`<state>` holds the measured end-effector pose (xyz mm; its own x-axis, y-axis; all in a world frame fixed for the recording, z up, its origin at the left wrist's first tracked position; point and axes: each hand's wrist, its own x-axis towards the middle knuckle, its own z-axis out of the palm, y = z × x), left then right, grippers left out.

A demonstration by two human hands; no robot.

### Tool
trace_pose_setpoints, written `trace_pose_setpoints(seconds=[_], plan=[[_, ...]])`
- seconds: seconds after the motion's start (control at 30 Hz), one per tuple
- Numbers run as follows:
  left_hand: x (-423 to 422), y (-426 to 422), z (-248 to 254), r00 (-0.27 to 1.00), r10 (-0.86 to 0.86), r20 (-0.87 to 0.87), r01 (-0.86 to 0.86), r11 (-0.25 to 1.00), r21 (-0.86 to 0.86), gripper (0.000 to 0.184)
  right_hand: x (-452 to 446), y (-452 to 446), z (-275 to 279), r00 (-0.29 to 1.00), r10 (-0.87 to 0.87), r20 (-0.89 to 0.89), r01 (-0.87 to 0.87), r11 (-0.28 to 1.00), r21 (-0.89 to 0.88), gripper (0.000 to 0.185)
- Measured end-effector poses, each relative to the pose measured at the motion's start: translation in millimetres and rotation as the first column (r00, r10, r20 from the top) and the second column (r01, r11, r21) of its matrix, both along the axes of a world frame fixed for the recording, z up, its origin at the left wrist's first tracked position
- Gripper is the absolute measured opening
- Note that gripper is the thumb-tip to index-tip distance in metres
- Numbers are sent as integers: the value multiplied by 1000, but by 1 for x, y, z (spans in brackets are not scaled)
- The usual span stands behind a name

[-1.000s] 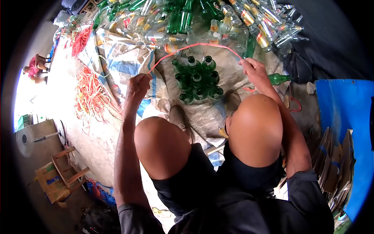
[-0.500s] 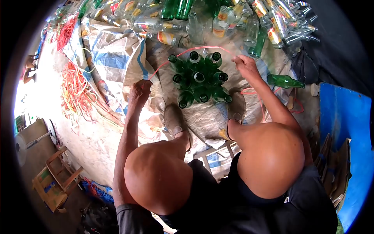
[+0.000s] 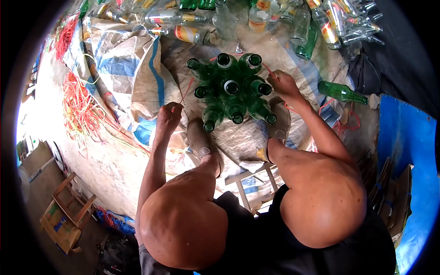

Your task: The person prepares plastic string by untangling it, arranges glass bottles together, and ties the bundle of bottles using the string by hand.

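Several green glass bottles [image 3: 230, 101] stand upright in a tight cluster between my feet, necks up. A thin red plastic string [image 3: 188, 89] runs behind the cluster, with one side coming to each hand. To the left of the bottles, my left hand [image 3: 168, 116] is closed on one part of the string. My right hand [image 3: 284, 86] pinches the string at the back right of the cluster, close to the bottles but apart from them. More of the string trails loosely on the right. Where it passes behind the bottles, it is partly hidden.
A single green bottle [image 3: 342, 92] lies on its side at the right. Clear labelled bottles [image 3: 192, 35] are heaped at the back. Tangled red strings [image 3: 79, 103] lie left on woven sacking [image 3: 120, 68]. A blue panel [image 3: 403, 133] stands right; a wooden chair [image 3: 68, 211] is lower left.
The string has come down behind the cluster, where before it was stretched above it. My left hand has moved slightly toward me; my right hand is a little lower.
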<state>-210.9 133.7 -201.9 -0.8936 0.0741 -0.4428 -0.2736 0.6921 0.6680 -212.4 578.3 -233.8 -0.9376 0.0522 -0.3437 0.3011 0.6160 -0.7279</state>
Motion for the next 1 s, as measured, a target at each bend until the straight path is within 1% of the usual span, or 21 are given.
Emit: trace_pose_setpoints(seconds=[0.1, 0.13, 0.2, 0.23, 0.27, 0.3, 0.37, 0.4, 0.43, 0.47, 0.5, 0.57, 0.6, 0.7, 0.8, 0.83, 0.9, 0.93, 0.97, 1.0], plan=[[3, 4, 3, 1000, -2, 4, 2, 999, -49, 28, 29, 15, 6, 997, 74, -22, -67, 976, 209, 23], [3, 4, 3, 1000, 4, 10, -3, 999, -46, 29, 38, 18, 10, 999, 11, 38, -18, 984, 179, 24], [5, 1, 0, 1000, 15, 21, -14, 999, -40, 29, 54, 26, 18, 1000, -27, -2, 27, 986, 166, 25], [6, 0, 0, 1000, 19, -1, -19, 999, -36, 29, 61, 33, 22, 999, -48, -25, 51, 986, 161, 26], [7, -3, -1, 999, 21, -25, -22, 999, -31, 29, 70, 42, 21, 993, -46, -105, 67, 976, 208, 27], [8, -6, -3, 999, 24, -45, -25, 999, -25, 29, 78, 57, 21, 996, -47, -71, 61, 977, 206, 26], [9, -17, -15, 998, 25, -55, -27, 999, -29, 28, 86, 71, 41, 999, -50, -1, 50, 978, 201, 24], [10, -19, -17, 998, 26, -51, -28, 999, -26, 28, 89, 75, 54, 995, -76, -64, 86, 982, 170, 18], [11, -21, -20, 999, 26, -44, -26, 999, -22, 27, 91, 80, 59, 987, -79, -137, 104, 976, 190, 17], [12, -22, -23, 999, 46, -8, -46, 999, -24, 27, 93, 86, 65, 984, -105, -141, 130, 975, 183, 17], [13, -23, -26, 998, 37, -43, -39, 999, -39, 26, 95, 93, 71, 981, -131, -144, 156, 972, 175, 18], [14, -19, -23, 998, 46, -50, -47, 999, -17, 27, 91, 99, 89, 983, -105, -150, 141, 957, 254, 18], [14, -19, -21, 999, 50, 2, -50, 999, -9, 27, 88, 101, 93, 984, -90, -152, 131, 948, 291, 18], [14, -14, -16, 994, 96, 57, -97, 995, 6, 28, 90, 114, 70, 995, -80, -62, 96, 936, 339, 20], [13, -6, -5, 987, 129, 94, -128, 992, -21, 33, 98, 119, 34, 993, -109, -33, 114, 935, 336, 31], [13, -8, -10, 992, 115, 61, -114, 993, -14, 34, 101, 117, 28, 995, -99, -12, 96, 926, 365, 35], [17, -9, -16, 982, 163, 97, -163, 987, -11, 35, 107, 115, 19, 997, -81, 22, 64, 904, 423, 43], [18, -5, -7, 975, 184, 125, -186, 983, 2, 37, 111, 110, 18, 997, -79, 8, 66, 876, 477, 44], [20, -9, -15, 976, 194, 97, -197, 980, 15, 35, 116, 105, 24, 998, -64, -9, 60, 877, 476, 45], [24, -14, -22, 976, 199, 83, -198, 980, -19, 33, 121, 101, 32, 998, -49, -28, 56, 878, 475, 46]])
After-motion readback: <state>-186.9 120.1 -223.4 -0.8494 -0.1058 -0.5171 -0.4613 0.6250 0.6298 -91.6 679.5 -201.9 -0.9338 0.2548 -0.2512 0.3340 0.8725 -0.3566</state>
